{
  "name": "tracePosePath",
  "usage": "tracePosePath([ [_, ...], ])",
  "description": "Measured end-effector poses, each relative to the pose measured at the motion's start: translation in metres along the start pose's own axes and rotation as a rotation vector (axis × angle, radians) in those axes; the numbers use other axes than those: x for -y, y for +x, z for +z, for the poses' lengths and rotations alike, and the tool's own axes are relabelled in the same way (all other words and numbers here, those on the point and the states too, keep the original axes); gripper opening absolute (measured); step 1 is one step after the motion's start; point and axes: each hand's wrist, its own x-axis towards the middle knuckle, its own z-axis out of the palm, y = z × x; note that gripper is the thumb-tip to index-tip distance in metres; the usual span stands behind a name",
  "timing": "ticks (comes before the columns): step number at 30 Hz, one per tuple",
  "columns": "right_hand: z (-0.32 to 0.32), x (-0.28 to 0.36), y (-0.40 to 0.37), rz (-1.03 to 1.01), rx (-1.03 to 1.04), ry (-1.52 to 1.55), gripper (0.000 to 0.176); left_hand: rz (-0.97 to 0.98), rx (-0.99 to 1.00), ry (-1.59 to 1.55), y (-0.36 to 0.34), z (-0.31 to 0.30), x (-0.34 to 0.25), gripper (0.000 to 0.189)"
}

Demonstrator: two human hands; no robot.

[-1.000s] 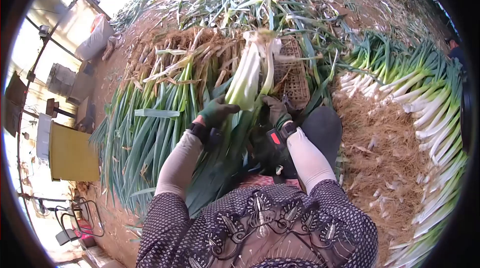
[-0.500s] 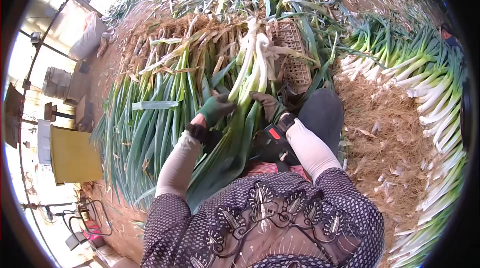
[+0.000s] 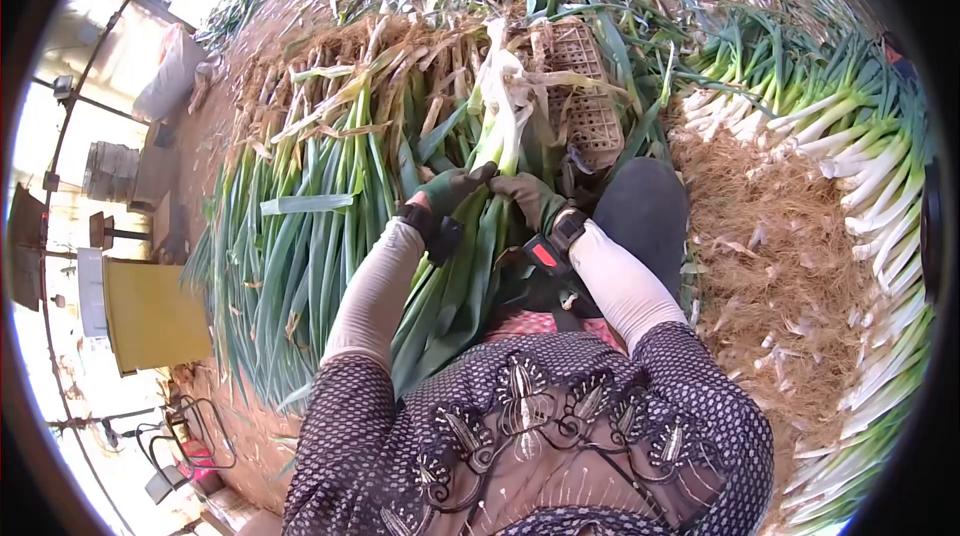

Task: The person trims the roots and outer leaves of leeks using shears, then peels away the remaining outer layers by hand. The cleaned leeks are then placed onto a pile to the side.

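Observation:
In front of my lap is a small bunch of leeks (image 3: 497, 121), pale ends pointing away and green leaves running down towards my left thigh. Loose whitish skins hang around their pale ends. My left hand (image 3: 455, 188), in a dark green glove, is closed on the bunch from the left. From the other side, my gloved right hand (image 3: 530, 199) grips the same stalks, with its fingers partly hidden. Both hands nearly meet over the green part. To the left lies a thick row of unpeeled leeks (image 3: 300, 226) with brown, rooty ends.
A plastic crate (image 3: 585, 96) stands just beyond my right knee. Fibrous root trimmings (image 3: 770, 276) cover the ground at right, bordered by a curved row of peeled leeks (image 3: 880, 236). At left are a yellow bin (image 3: 155, 316) and a white sack (image 3: 172, 76). Leaf scraps lie ahead.
My hands have come closer together and slid slightly up the stalks. The pale ends, apart before, are now drawn together, with loose skin bunched around them.

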Motion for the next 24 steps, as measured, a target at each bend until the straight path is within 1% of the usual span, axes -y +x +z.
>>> tracePosePath([
  [1,-0.003,0.003,-0.002,-0.071,-0.004,-0.141,0.029,0.273,0.037,0.18,0.021,0.0,0.037,0.051],
  [2,-0.006,0.006,-0.004,-0.141,-0.019,-0.282,0.029,0.291,0.029,0.134,0.021,0.004,0.035,0.048],
  [3,0.003,0.014,-0.011,-0.074,-0.073,-0.238,0.027,0.309,0.022,0.089,0.017,0.009,0.025,0.045],
  [4,0.01,0.02,-0.016,-0.008,-0.124,-0.195,0.025,0.211,0.012,0.028,0.012,0.011,0.014,0.045],
  [6,0.007,0.009,-0.018,-0.159,-0.167,-0.177,0.023,-0.032,-0.085,-0.094,-0.004,0.005,-0.024,0.044],
  [7,0.005,0.005,-0.019,-0.234,-0.187,-0.17,0.022,-0.175,-0.17,-0.156,-0.011,0.0,-0.042,0.045],
  [8,0.012,0.014,-0.026,-0.2,-0.288,-0.047,0.023,-0.32,-0.254,-0.218,-0.021,-0.005,-0.063,0.045],
  [9,0.008,0.013,-0.026,-0.202,-0.299,-0.101,0.022,-0.294,-0.342,-0.291,-0.039,-0.009,-0.09,0.05],
  [10,0.005,0.012,-0.025,-0.205,-0.312,-0.152,0.022,-0.313,-0.319,-0.289,-0.029,-0.022,-0.065,0.045],
  [11,0.004,0.005,-0.023,-0.254,-0.269,-0.24,0.028,-0.158,-0.289,-0.43,-0.033,-0.024,-0.076,0.043],
  [13,0.009,-0.011,-0.016,-0.35,-0.177,-0.416,0.039,-0.052,-0.308,-0.521,-0.043,-0.03,-0.104,0.04],
  [14,0.026,-0.011,-0.012,-0.182,-0.264,-0.733,0.05,-0.12,-0.347,-0.278,-0.042,-0.034,-0.112,0.043],
  [16,0.064,-0.011,-0.003,-0.432,-0.194,-0.763,0.053,-0.024,-0.278,-0.329,-0.051,-0.02,-0.147,0.05],
  [17,0.076,0.0,-0.01,-0.449,-0.162,-0.771,0.053,-0.063,-0.34,-0.339,-0.049,-0.026,-0.132,0.051],
  [18,0.091,0.016,-0.022,-0.462,-0.133,-0.775,0.054,-0.057,-0.344,-0.332,-0.058,-0.03,-0.143,0.05],
  [19,0.105,0.032,-0.033,-0.476,-0.105,-0.779,0.054,-0.049,-0.346,-0.325,-0.074,-0.034,-0.167,0.049],
  [20,0.118,0.045,-0.041,-0.539,-0.051,-0.743,0.056,-0.043,-0.349,-0.323,-0.089,-0.037,-0.185,0.048],
  [21,0.13,0.058,-0.05,-0.599,0.007,-0.706,0.057,0.017,-0.299,-0.385,-0.102,-0.042,-0.193,0.047],
  [23,0.156,0.09,-0.073,-0.588,0.094,-0.749,0.062,0.199,-0.321,-0.172,-0.128,-0.054,-0.204,0.051],
  [24,0.166,0.11,-0.09,-0.515,0.119,-0.829,0.066,0.195,-0.35,-0.234,-0.151,-0.049,-0.24,0.052],
])
